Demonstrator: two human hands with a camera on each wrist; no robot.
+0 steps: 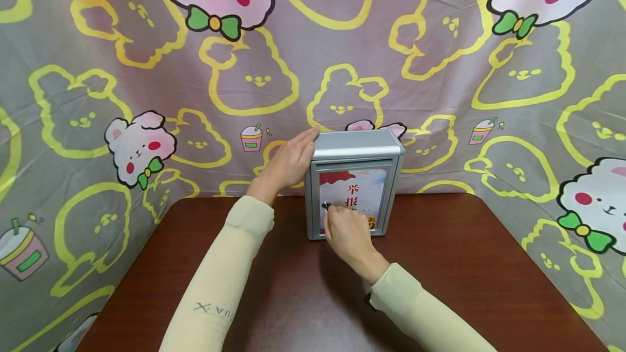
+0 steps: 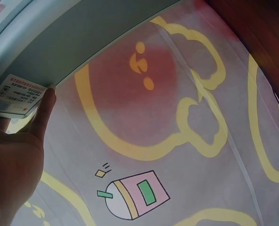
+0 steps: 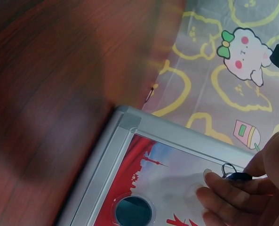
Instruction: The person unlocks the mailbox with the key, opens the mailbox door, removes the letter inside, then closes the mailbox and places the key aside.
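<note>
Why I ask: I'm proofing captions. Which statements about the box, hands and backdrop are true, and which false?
1. The left hand touches the box. True.
2. The box lies on its back. False: it stands upright on the brown table.
3. The fingers of the right hand pinch a small dark item with a metal ring. True.
4. The box's front is blank. False: it shows red characters.
5. The backdrop shows cartoon figures. True.

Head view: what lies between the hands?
In the head view, part of the box, with a shiny piece near its left edge, lies between left hand and right hand.
</note>
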